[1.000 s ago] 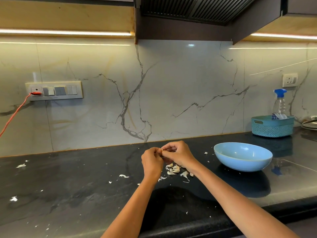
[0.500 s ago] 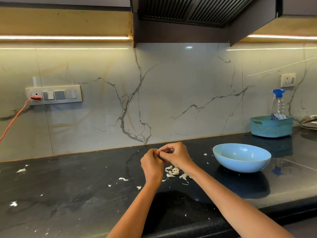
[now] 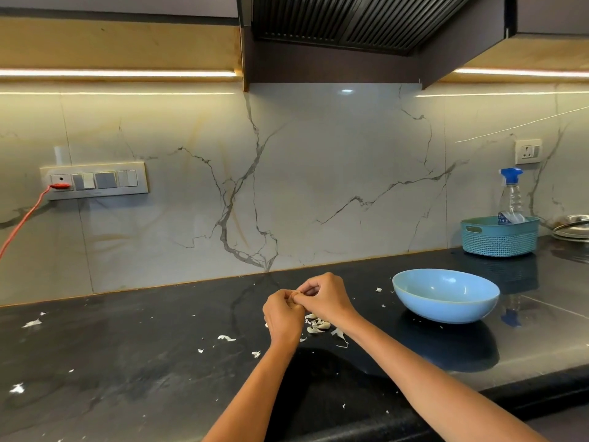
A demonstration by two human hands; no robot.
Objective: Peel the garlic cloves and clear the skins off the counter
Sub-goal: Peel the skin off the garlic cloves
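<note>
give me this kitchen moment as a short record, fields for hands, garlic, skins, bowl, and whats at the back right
left hand: fingers curled, pinching something small against the right hand
right hand: fingers curled, meeting the left above the counter
held item: hidden by fingers
garlic pile: on the black counter below the hands
skins: scattered bits across the counter
blue bowl: right of the hands, contents not visible
back right: spray bottle in teal basket
</note>
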